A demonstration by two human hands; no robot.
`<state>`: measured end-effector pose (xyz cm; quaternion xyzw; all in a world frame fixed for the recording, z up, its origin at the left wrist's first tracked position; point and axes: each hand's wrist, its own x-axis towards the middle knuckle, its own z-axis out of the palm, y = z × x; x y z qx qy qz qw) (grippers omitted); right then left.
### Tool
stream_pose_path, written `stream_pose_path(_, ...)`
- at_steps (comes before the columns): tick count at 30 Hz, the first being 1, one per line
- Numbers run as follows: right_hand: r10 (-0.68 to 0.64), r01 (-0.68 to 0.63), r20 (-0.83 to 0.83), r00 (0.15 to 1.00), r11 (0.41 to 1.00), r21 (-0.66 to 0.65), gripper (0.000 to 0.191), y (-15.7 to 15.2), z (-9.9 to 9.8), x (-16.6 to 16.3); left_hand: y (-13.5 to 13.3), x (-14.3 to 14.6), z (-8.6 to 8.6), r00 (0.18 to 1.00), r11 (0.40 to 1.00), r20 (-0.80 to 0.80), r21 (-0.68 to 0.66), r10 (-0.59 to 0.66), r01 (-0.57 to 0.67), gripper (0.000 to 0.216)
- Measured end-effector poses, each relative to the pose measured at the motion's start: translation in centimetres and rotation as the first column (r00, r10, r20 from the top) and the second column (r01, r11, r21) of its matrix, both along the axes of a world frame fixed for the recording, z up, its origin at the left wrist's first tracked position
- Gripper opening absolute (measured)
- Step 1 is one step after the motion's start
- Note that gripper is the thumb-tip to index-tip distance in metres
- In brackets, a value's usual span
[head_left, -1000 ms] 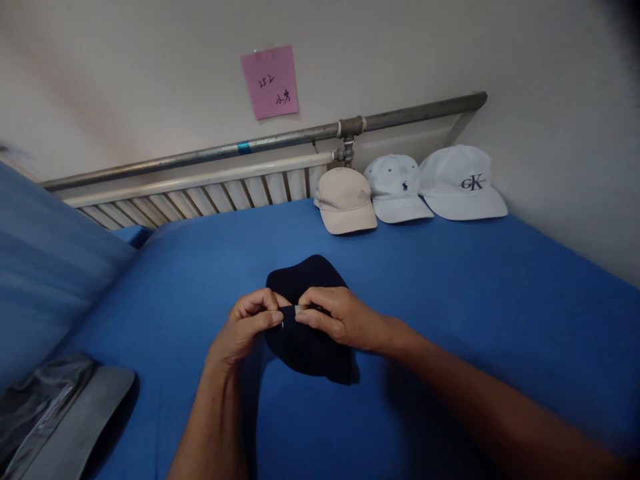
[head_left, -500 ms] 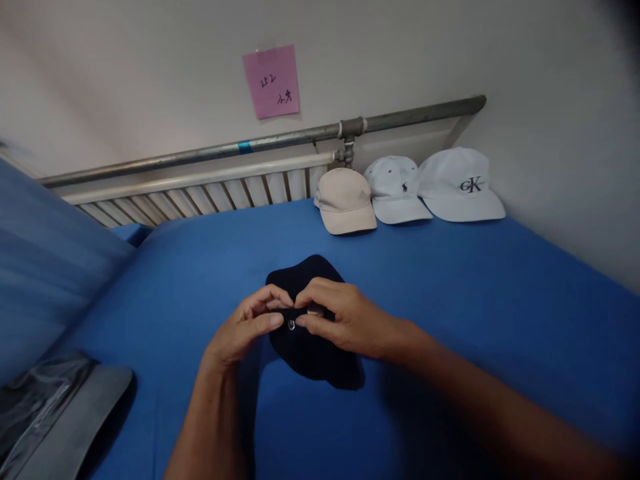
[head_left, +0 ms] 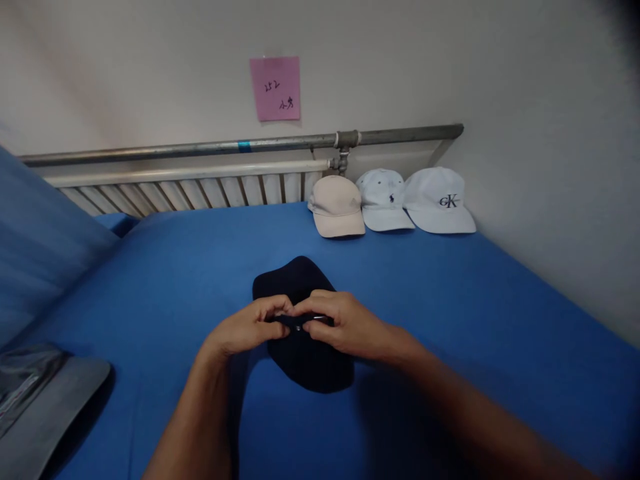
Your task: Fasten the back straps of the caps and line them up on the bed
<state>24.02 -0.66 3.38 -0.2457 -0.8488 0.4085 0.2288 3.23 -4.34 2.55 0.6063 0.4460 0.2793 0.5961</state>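
Note:
A dark navy cap lies on the blue sheet in front of me. Both my hands meet over its middle. My left hand pinches the cap's strap from the left, fingers curled. My right hand pinches the same strap from the right, beside a small metal buckle. Part of the cap is hidden under my fingers.
Three caps stand in a row at the back: beige, pale blue, white with dark letters. A metal rail and slatted frame run behind. A pink note hangs on the wall. A grey cap lies at left.
My view has tilted up a little, so everything sits lower in the frame. Both hands stayed on the navy cap's strap, fingers shifting slightly around the buckle.

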Motion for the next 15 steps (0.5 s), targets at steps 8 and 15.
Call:
stream_pose_path(8, -0.059, 0.071, -0.101, 0.993, 0.991, 0.115, 0.023, -0.7, -2.0, 0.4, 0.2, 0.4, -0.4, 0.997, 0.999, 0.076, -0.024, -0.021, 0.023, 0.026)
stream_pose_path(15, -0.064, 0.061, -0.216, 0.974, 0.998, -0.022, 0.010, -0.4, -1.4, 0.9, 0.2, 0.5, -0.6, 0.928, 0.982, 0.326, -0.110, 0.181, -0.153, 0.027)
